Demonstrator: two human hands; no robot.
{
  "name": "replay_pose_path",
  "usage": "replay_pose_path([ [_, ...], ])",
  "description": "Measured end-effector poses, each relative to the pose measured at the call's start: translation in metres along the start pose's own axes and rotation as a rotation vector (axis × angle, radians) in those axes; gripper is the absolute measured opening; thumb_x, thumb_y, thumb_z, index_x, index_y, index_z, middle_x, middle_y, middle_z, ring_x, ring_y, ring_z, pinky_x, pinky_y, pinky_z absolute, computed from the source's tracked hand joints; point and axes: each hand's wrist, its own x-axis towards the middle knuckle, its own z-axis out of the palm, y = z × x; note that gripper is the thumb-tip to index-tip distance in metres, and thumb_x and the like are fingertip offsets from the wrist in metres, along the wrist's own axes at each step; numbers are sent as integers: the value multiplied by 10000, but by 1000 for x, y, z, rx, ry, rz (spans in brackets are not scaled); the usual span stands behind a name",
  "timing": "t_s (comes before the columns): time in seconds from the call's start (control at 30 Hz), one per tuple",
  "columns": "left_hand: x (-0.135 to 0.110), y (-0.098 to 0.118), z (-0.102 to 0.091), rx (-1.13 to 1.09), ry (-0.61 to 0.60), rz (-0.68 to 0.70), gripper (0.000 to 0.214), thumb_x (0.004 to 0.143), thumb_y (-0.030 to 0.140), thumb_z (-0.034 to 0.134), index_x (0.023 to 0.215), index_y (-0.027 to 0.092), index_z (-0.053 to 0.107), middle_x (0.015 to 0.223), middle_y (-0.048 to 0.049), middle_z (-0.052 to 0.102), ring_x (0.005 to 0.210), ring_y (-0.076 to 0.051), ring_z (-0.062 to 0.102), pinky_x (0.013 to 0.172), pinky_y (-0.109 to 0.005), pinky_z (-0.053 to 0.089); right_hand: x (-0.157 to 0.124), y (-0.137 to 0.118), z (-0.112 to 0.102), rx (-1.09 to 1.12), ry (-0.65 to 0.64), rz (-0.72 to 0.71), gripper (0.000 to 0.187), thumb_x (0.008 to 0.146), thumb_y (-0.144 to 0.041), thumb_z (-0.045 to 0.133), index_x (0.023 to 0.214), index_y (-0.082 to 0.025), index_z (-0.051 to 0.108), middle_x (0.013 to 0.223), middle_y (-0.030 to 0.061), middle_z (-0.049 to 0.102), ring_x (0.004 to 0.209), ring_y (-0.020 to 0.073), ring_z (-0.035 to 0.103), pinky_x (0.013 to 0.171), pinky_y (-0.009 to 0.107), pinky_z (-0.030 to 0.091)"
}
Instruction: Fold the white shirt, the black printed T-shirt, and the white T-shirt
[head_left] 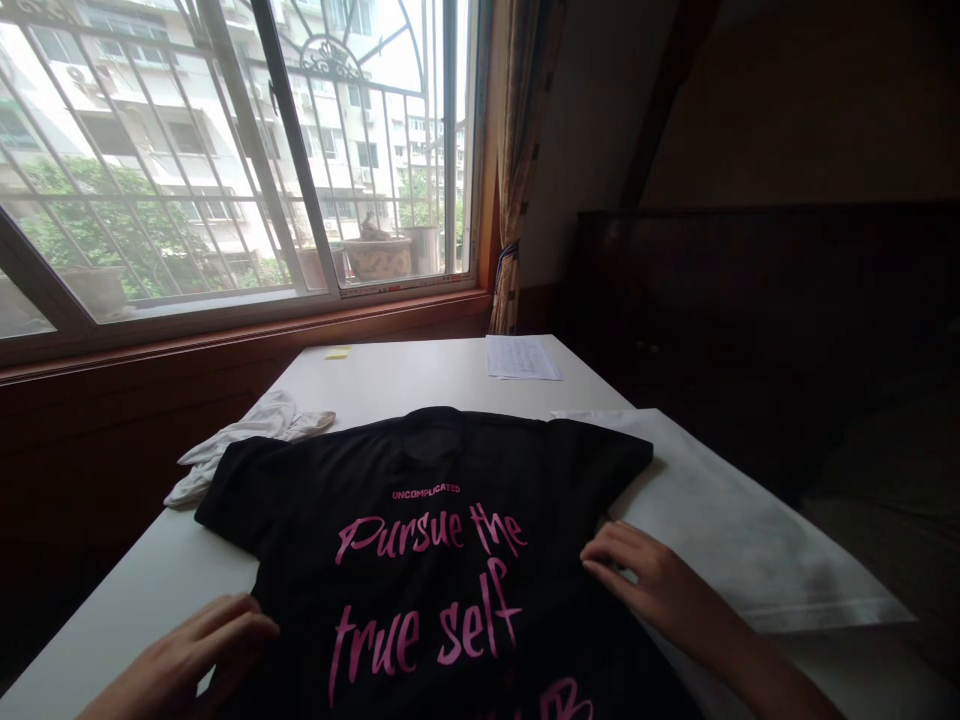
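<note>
A black T-shirt (427, 580) lies spread on the white table, its neck toward the window and its sleeves out to both sides. Pink lettering runs across it, and its lower part leaves the bottom of the view. My left hand (199, 645) is at the shirt's left side edge, fingers curled over the cloth and closed on it; the thumb is partly in shadow. On the opposite side edge, below the right sleeve, my right hand (637, 565) pinches the fabric between thumb and fingertips.
Crumpled white cloth (247, 435) lies by the left sleeve. A translucent white plastic bag (720, 520) lies flat at right, partly under the shirt. Papers (523, 357) and a yellow note (337, 353) rest on the far end of the table (412, 375), near a barred window.
</note>
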Motion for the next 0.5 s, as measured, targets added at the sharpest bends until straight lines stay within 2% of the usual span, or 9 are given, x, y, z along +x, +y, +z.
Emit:
replay_pose_path([
  [0.1,57,-3,-6,32,-31,59,224,988,285,520,1095,334,710,1022,-38,715,837,-187,705,707,-242,584,31,3,-5,-34,11,-13,167,1006,-298,551,980,-268,713,976,42,689,904,215,676,811,350,559],
  [0.2,117,-7,3,115,-63,78,265,1009,241,492,1175,314,685,1150,-51,676,965,-203,671,799,-293,579,72,2,0,-85,17,-76,178,995,-261,542,979,-247,719,977,41,687,914,207,677,838,340,549],
  [0.37,211,-17,29,309,-49,150,473,925,44,477,1284,297,651,1328,-79,600,1064,-243,609,870,-366,551,153,2,28,-196,-25,-196,206,971,-177,549,1037,-239,735,1056,46,682,974,200,661,886,319,538],
  [0.5,266,-27,46,451,-106,130,595,859,14,533,1376,296,614,1456,-105,514,1169,-300,552,911,-413,520,214,-2,54,-321,-91,-296,333,935,-74,541,1159,-239,724,1180,68,671,1050,213,618,935,335,522],
])
